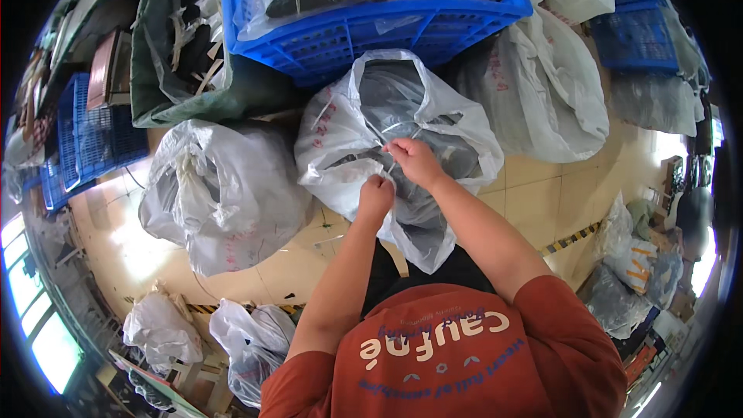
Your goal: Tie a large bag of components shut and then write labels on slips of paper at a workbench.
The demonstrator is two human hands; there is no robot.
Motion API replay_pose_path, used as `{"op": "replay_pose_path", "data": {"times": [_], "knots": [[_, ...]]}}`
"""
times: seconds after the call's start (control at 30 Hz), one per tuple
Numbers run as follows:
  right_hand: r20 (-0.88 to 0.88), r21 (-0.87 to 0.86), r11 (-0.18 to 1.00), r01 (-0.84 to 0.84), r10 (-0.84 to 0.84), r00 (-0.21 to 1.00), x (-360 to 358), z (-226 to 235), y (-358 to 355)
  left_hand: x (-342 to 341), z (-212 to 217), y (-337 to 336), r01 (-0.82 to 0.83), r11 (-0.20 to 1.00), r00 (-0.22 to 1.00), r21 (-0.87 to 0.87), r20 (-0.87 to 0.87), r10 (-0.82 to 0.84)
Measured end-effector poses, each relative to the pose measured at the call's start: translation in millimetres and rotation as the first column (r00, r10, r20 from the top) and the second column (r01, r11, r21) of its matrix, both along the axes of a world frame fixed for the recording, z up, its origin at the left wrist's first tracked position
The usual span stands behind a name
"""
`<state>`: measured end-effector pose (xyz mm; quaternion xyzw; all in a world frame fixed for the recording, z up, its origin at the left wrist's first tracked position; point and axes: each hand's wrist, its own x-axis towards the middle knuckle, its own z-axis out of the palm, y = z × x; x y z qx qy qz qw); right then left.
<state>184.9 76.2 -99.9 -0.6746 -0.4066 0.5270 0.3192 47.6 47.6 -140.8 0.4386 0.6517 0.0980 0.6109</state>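
Two hands on one bag

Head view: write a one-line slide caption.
Both hands, left hand and right hand, pinch the neck of a clear plastic bag below a blue crate.

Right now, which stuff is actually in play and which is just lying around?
In play:
left hand and right hand, both pinching the thin tie
clear plastic bag of dark items

Lying about:
blue crate
tied white bag
green sack
small bags on the floor
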Motion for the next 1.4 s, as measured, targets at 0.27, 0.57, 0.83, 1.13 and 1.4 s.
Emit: {"op": "replay_pose_path", "data": {"times": [0.27,0.57,0.83,1.13,1.4], "knots": [[-0.074,0.103,0.994,-0.045,0.052,0.996,-3.2,-15.1,-10.4,-28.5,90.2,8.6,-0.073,0.868,0.679,-0.491,0.613,0.403],[0.121,0.226,0.94,-0.254,0.232,0.965,-1.7,-13.0,-12.0,-57.5,118.8,10.3,-0.18,0.943,0.631,-0.28,0.703,0.329],[0.366,0.223,0.863,-0.453,0.356,0.86,-11.2,7.1,-7.1,-34.1,111.7,84.3,-0.241,0.938,0.739,-0.248,0.58,0.343],[0.373,0.029,0.871,-0.49,0.445,0.814,-12.5,-4.5,-1.3,-46.5,79.9,71.9,-0.518,0.808,0.614,-0.28,0.536,0.579],[0.371,0.042,0.885,-0.464,0.417,0.829,-22.4,5.1,-2.2,-55.9,84.5,67.9,-0.534,0.84,0.712,-0.091,0.487,0.506]]}}
